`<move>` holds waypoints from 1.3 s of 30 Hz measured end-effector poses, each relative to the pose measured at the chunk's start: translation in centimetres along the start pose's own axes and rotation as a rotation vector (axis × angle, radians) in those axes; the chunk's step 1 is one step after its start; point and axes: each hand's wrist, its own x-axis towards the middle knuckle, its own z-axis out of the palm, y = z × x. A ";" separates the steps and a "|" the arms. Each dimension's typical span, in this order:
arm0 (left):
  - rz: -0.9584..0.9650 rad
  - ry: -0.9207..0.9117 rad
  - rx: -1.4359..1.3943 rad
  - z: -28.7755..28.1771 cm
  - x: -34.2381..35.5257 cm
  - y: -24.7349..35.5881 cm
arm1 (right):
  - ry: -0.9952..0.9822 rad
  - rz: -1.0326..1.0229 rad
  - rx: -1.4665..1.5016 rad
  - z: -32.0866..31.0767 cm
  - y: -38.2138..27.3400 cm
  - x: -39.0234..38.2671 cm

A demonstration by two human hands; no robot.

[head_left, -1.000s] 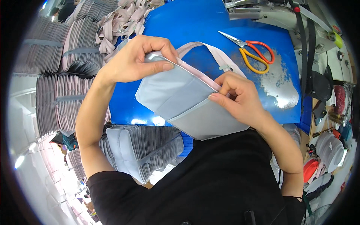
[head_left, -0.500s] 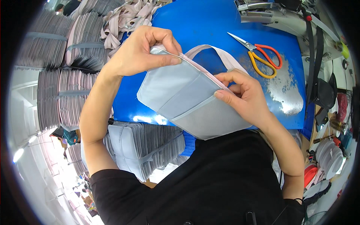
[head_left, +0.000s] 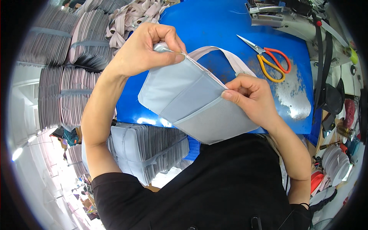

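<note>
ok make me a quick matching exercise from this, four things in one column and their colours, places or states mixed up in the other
Column one
1. scissors
2. cloth piece
3. straps
4. table

Column two
A. pale pink, in a tangled heap at the picture's upper left
B. pinched along its upper edge by the left hand and right hand
C. blue, with a silvery patch
D. red and yellow handles, not held

Pairs: 1-D, 2-B, 3-A, 4-C
</note>
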 end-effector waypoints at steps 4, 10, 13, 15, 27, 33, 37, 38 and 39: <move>-0.010 0.023 -0.031 -0.3 0.5 0.4 | -0.004 0.008 0.009 -0.3 -0.5 0.2; 0.004 0.053 -0.025 -1.6 3.5 -0.1 | -0.004 0.058 0.224 -0.9 -1.4 1.4; 0.019 0.020 -0.085 -2.0 6.4 -0.8 | -0.016 0.066 0.346 -2.0 -1.6 2.0; 0.002 0.002 -0.128 -2.2 8.8 -1.1 | 0.025 0.019 0.270 -3.1 -1.7 3.0; 0.002 0.050 -0.177 -1.8 18.9 -4.6 | 0.214 0.108 0.324 -6.7 -1.8 6.5; 0.038 0.071 -0.217 -1.7 20.8 -4.5 | 0.283 0.100 0.296 -7.7 -2.6 7.6; 0.049 0.090 -0.261 -1.6 21.0 -5.0 | 0.290 0.096 0.316 -7.6 -2.3 8.0; 0.051 0.089 -0.264 -1.7 21.1 -5.3 | 0.290 0.090 0.310 -7.7 -2.3 8.0; 0.052 0.087 -0.266 -1.8 21.3 -5.5 | 0.291 0.082 0.305 -7.7 -2.3 8.1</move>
